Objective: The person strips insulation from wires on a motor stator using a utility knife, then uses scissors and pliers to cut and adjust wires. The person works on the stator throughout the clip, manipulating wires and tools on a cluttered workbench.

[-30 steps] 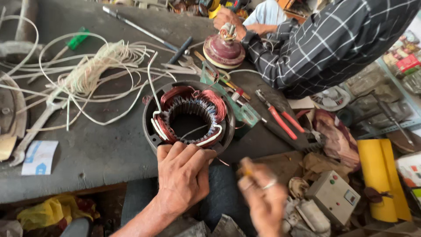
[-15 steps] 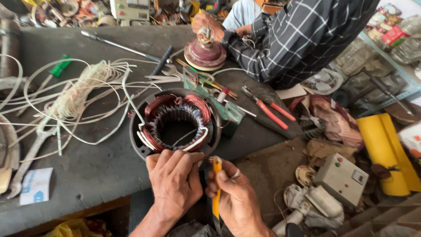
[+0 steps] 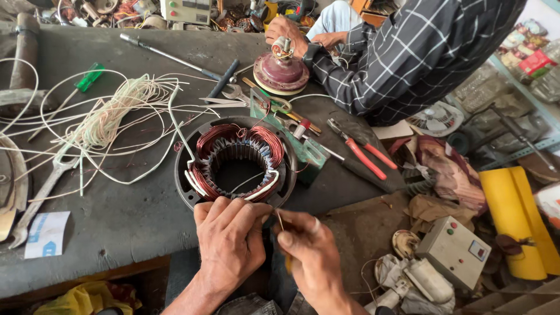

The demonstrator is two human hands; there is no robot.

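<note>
A round motor stator [image 3: 236, 163] with copper windings lies on the grey workbench [image 3: 128, 210], white sleeved leads along its near rim. My left hand [image 3: 230, 236] rests on that near rim, fingers pinched on the winding wires. My right hand [image 3: 306, 245] is just to the right, closed on a thin yellow-handled tool whose tip points up toward the stator's edge. A ring shows on one finger.
Another person in a checked shirt [image 3: 408, 52] works on a maroon motor part [image 3: 281, 71] at the far side. Red-handled pliers [image 3: 361, 153], a green block [image 3: 303, 146], a spanner [image 3: 41, 192] and tangled white wire [image 3: 111, 116] lie around. A grey switch box [image 3: 455, 251] sits lower right.
The view has shifted and my hands have come closer to the stator's near rim. My right hand turned the yellow tool so that its tip now points up at the windings.
</note>
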